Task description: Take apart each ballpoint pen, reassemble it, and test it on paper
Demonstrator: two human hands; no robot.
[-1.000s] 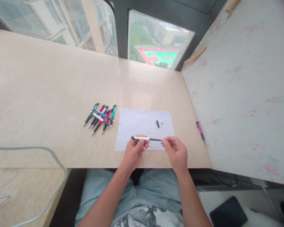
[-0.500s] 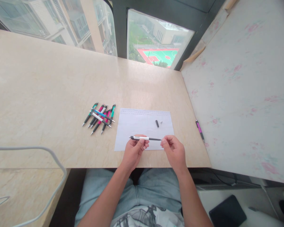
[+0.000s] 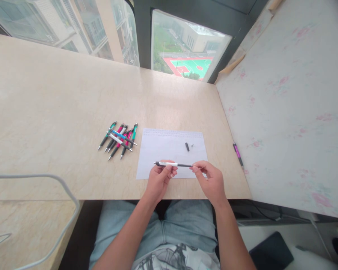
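Observation:
My left hand (image 3: 160,179) pinches a white and black pen (image 3: 171,164), held level over a white sheet of paper (image 3: 169,148). My right hand (image 3: 211,180) pinches the thin dark end of the same pen with thumb and forefinger. A small black pen part (image 3: 187,146) and a tiny piece beside it lie on the sheet. A pile of several pens (image 3: 119,137), green, pink, blue and white, lies left of the sheet.
A pink pen (image 3: 238,153) lies by the table's right edge next to a flowered wall panel (image 3: 293,112). Windows run along the far edge. A white wire frame (image 3: 45,183) is at the lower left. A dark object (image 3: 272,255) lies on the floor.
My right hand has turned slightly at the pen's end, its fingers loosening a little. The pen and left hand have stayed put.

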